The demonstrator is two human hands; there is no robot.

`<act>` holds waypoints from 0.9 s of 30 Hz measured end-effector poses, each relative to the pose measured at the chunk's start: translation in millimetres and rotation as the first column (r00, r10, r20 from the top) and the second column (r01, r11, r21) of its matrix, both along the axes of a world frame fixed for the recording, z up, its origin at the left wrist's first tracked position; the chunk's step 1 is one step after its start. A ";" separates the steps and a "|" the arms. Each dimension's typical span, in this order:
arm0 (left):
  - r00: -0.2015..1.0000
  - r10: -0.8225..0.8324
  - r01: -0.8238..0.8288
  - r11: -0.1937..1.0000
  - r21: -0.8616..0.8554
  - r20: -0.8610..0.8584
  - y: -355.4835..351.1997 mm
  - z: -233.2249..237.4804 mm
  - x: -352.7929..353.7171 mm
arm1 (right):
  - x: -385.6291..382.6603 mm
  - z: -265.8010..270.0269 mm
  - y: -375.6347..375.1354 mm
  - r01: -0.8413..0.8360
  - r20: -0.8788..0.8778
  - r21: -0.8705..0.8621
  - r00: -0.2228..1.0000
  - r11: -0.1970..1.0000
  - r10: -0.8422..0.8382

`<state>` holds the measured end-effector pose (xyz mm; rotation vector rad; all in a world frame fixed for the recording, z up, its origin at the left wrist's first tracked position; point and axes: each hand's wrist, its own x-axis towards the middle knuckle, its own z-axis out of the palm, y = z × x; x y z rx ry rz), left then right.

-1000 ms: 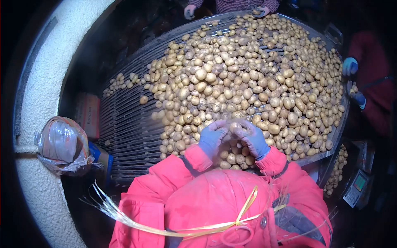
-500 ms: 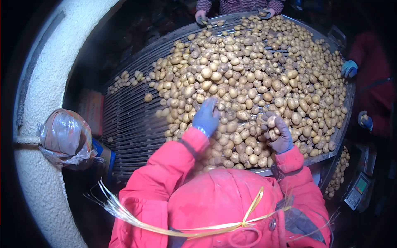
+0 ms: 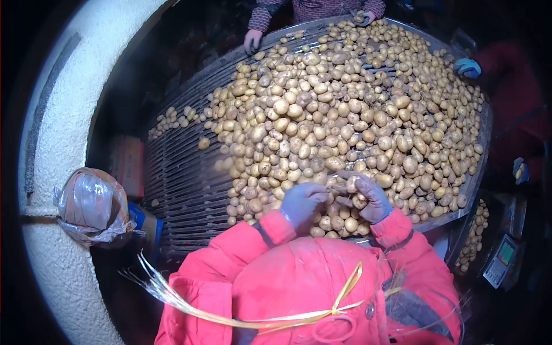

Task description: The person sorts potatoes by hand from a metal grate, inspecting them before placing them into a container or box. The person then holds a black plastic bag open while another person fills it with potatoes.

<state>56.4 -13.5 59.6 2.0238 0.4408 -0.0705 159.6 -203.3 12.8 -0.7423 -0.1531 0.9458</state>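
Note:
In the head view my left hand (image 3: 303, 204), in a blue-grey glove, is above the near part of the potato heap. Its fingers are curled together, and whatever they may hold is hidden. Close by on the right, my gloved right hand (image 3: 374, 198) is closed around potatoes (image 3: 359, 200), which show between its fingers and thumb. The fingertips of both hands almost meet. Below and around them a large heap of potatoes (image 3: 322, 138) in mixed sizes covers much of a slatted metal table (image 3: 184, 190).
Across the table, a person's pink-gloved hand (image 3: 252, 42) rests at the edge. Another person's blue-gloved hand (image 3: 467, 68) is at the right rim. A plastic-wrapped bundle (image 3: 89, 201) stands by the white wall (image 3: 63, 115). A scale display (image 3: 499, 261) sits lower right.
My left hand has come back toward my body and right, near my right hand. My right hand has shifted slightly left, still holding potatoes. The hand opposite has moved left.

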 end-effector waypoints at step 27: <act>0.969 0.182 -0.193 0.980 0.052 0.167 75.6 -46.4 60.3 | 66.4 -20.4 65.4 0.062 0.325 -0.390 0.943 0.919 0.075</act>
